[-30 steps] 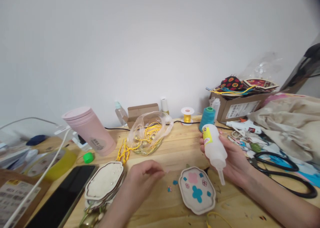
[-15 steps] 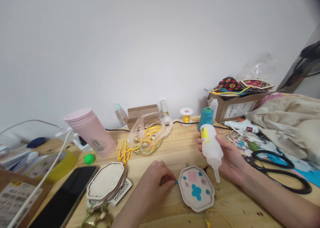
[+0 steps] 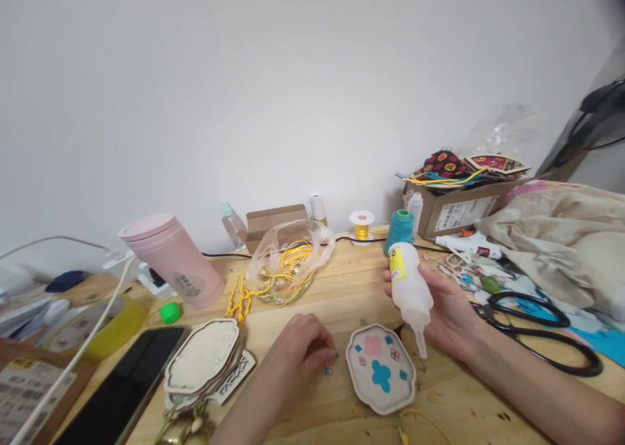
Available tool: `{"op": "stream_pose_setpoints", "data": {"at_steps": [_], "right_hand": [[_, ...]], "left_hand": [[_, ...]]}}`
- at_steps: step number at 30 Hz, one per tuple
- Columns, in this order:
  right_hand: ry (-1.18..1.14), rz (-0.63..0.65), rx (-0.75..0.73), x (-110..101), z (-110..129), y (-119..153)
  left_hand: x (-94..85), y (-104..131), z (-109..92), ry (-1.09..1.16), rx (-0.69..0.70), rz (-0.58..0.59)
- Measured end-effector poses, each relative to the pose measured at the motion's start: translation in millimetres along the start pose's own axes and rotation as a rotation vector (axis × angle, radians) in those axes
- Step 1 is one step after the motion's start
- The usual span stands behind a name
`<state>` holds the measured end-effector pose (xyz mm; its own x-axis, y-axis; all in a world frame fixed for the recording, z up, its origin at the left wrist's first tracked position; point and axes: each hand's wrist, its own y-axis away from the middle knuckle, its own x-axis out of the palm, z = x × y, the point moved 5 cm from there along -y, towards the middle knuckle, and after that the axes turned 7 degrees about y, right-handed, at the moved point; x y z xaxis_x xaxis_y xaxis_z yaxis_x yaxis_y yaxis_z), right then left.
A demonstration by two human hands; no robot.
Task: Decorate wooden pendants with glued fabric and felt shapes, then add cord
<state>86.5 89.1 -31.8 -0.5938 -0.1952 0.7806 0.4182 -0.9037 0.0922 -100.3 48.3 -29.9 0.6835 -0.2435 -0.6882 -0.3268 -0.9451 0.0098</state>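
Close to the edge there's a scalloped fabric panel (image 3: 365, 385) with pink and blue flowers, lying flat between both hands. Left hand (image 3: 305, 347) is curled, thumb and fingertips nearly together beside a tiny pink-and-blue piece (image 3: 329, 370); can't tell if they're pinching anything. Right hand (image 3: 446, 311) has its fingers wrapped round a squeeze bottle (image 3: 411, 285), nozzle tipped down. Teal thread cone (image 3: 399, 232) stands just behind, yellow spool (image 3: 362, 226) near the wall.
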Motion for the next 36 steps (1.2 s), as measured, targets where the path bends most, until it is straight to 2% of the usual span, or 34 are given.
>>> {"op": "stream_pose_setpoints", "data": {"at_steps": [7, 9, 12, 15, 18, 22, 26, 32, 36], "right_hand": [[0.03, -0.034, -0.01, 1, 1, 1], [0.127, -0.033, -0.047, 5, 2, 3], [0.394, -0.042, -0.209, 13, 7, 9], [0.655, -0.022, -0.306, 24, 5, 17], [0.868, 0.077, -0.336, 34, -2, 25], [1.066, 0.169, -0.405, 42, -4, 31], [1.166, 0.188, -0.42, 42, -4, 32], [1.226, 0.194, -0.406, 45, -7, 33], [1.278, 0.173, -0.415, 46, -5, 32]], "left_hand": [[-7.9, 3, 4, 0.078, -0.116, 0.005], [-14.3, 6, 2, 0.113, -0.098, -0.031], [-18.2, 13, -7, 0.148, 0.007, -0.038], [-6.6, 24, -20, 0.142, 0.21, 0.052], [13.4, 35, -29, 0.066, 0.397, 0.155], [30.8, 41, -29, -0.077, 0.383, 0.236], [33.7, 41, -30, -0.162, 0.412, 0.264], [38.1, 42, -30, -0.225, 0.381, 0.317], [38.8, 43, -30, -0.221, 0.396, 0.277]]}}
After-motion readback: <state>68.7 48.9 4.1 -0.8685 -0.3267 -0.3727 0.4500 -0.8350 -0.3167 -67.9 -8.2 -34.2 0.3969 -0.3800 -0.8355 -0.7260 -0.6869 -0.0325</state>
